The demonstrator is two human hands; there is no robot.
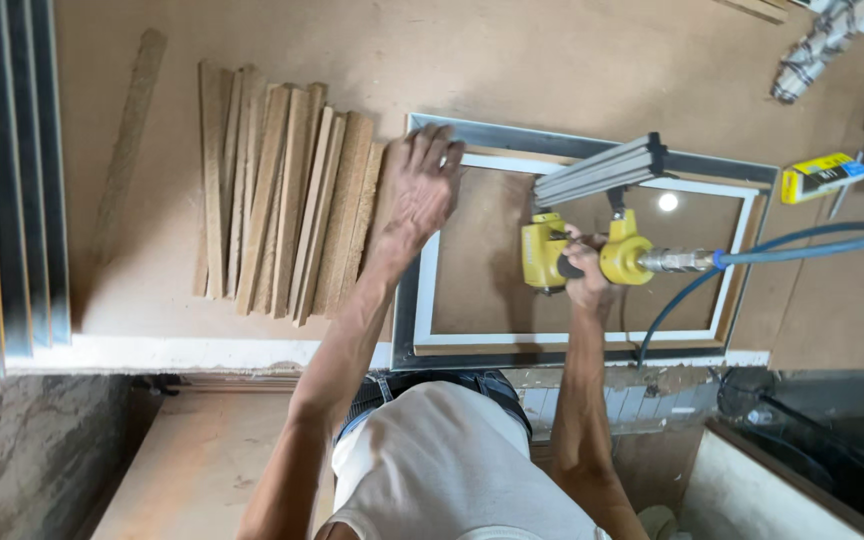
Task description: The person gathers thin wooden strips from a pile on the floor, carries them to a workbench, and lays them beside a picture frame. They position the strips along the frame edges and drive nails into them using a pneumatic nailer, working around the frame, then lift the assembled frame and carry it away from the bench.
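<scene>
— Grey-and-white picture frame [422, 300] lies face down on the fibreboard bench [572, 60], backing board already seated inside it. Your left hand [420, 185] is spread flat, fingers apart, pressing its far-left corner

— And my right?

— Your right hand [584, 275] is clamped round the grip of the yellow pneumatic nailer [592, 250], which sits over the middle of the backing, its long grey magazine [600, 170] pointing away from your wrist toward the far rail. I'd judge you're in the middle of fastening; I can't make out any pins already driven, so how many sides remain is unclear

— Room to move?

— Left of your left hand, the stack of wood strips [282, 200] lies just beside the frame. Right of your right hand the blue air hose [802, 245] loops across the frame's rail, a yellow box [822, 175] beyond it. The bench edge runs right under your forearms
</scene>
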